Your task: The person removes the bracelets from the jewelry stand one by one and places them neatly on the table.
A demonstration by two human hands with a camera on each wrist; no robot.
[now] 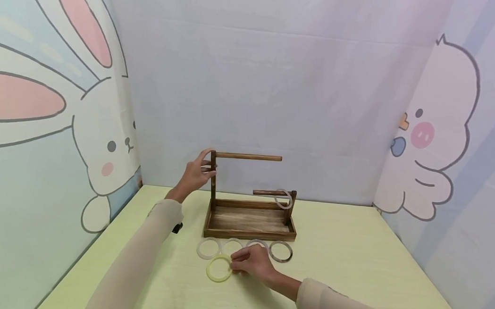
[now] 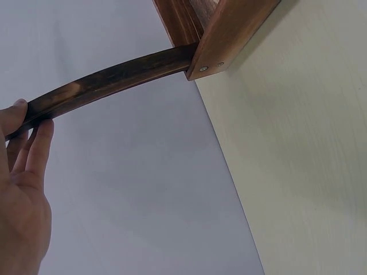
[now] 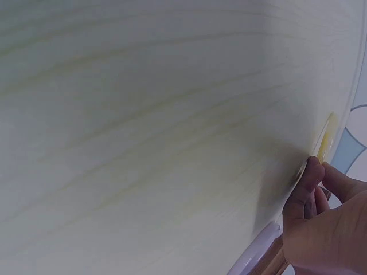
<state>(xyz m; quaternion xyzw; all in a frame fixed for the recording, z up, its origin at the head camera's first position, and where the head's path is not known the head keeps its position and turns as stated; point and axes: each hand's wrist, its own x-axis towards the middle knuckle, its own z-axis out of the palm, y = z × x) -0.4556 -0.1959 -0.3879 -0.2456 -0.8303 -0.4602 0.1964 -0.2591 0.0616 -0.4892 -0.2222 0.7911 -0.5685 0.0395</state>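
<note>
Right hand (image 1: 252, 262) pinching yellow ring (image 1: 218, 269) before four pale rings (image 1: 281, 251), left hand (image 1: 196, 174) gripping wooden stand's post (image 1: 213, 181).

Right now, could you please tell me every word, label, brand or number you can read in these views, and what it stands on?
None: no readable text on the wooden stand, the rings such as the yellow ring, the table or the cartoon backdrop panels.

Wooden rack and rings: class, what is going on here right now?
A person's left hand holds the tall post of the wooden rack on the pale green table. The right hand pinches the yellow ring lying flat in front. Four more rings lie in a row by the rack; one hangs on the lower peg.
</note>
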